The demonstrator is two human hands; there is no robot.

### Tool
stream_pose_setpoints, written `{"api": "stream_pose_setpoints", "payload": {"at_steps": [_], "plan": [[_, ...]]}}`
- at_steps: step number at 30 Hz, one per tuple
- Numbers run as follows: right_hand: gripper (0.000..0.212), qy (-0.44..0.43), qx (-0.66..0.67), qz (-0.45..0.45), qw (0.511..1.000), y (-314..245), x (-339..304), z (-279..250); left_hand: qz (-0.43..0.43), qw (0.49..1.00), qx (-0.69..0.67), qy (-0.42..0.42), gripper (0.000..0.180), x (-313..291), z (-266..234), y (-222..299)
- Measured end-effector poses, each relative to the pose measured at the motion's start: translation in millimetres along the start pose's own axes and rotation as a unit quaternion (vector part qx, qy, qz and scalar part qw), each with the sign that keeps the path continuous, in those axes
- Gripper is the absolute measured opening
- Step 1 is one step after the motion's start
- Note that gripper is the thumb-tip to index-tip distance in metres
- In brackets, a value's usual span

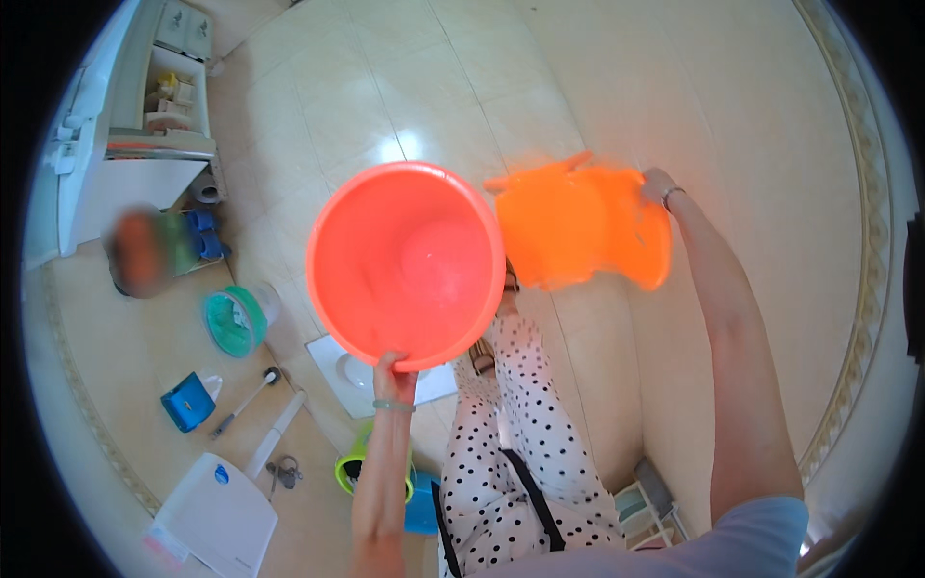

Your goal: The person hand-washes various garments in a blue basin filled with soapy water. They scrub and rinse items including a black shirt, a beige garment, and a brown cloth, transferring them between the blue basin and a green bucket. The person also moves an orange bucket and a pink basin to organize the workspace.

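Observation:
My left hand (393,383) grips the near rim of a round coral-red plastic basin (424,255), thumb inside the rim. The basin is tilted so its bare inside faces me. To its right, my right hand (659,185) is closed on the upper right edge of an orange plastic stool (568,226), held off the floor on its side. Motion smears the stool and hides its finer shape. From this angle the stool's left end meets or overlaps the basin's right edge; whether they touch, I cannot tell.
Pale tiles cover the floor (424,87). A squat toilet (332,376) lies partly behind the basin. At left are a green-lined bin (234,323), a blue wall box (188,402), a brush (246,403) and a white cistern (217,515). A yellow-green bucket (349,467) stands near my left forearm.

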State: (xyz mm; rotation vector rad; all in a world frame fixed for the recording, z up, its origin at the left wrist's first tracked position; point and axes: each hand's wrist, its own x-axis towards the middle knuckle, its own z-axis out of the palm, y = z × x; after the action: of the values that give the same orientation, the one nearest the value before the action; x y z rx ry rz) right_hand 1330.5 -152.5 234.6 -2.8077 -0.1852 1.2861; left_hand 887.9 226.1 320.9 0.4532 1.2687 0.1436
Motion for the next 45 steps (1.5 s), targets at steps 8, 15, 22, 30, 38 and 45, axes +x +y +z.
{"api": "stream_pose_setpoints", "payload": {"at_steps": [8,15,22,30,38,45], "plan": [[0.03,-0.002,0.036,0.069,0.997,38,54,10,0.022,0.999,0.008,0.044,0.05,-5,49,47],[0.032,0.042,-0.044,0.14,0.988,35,41,11,0.007,0.998,0.005,0.068,0.049,2,53,88],[0.037,-0.002,0.166,-0.044,0.985,-105,0,-16,0.025,0.996,-0.028,0.084,0.037,-25,96,155],[0.044,-0.023,0.494,-0.154,0.856,-390,-121,-162,0.002,0.999,-0.04,0.032,0.034,-33,159,244],[0.032,0.368,0.136,-0.501,0.771,-572,-96,-344,0.082,0.995,-0.059,-0.002,0.057,-32,244,380],[0.035,0.359,0.066,-0.609,0.704,-777,-97,-496,0.127,0.989,-0.072,0.002,0.056,-5,314,484]]}}
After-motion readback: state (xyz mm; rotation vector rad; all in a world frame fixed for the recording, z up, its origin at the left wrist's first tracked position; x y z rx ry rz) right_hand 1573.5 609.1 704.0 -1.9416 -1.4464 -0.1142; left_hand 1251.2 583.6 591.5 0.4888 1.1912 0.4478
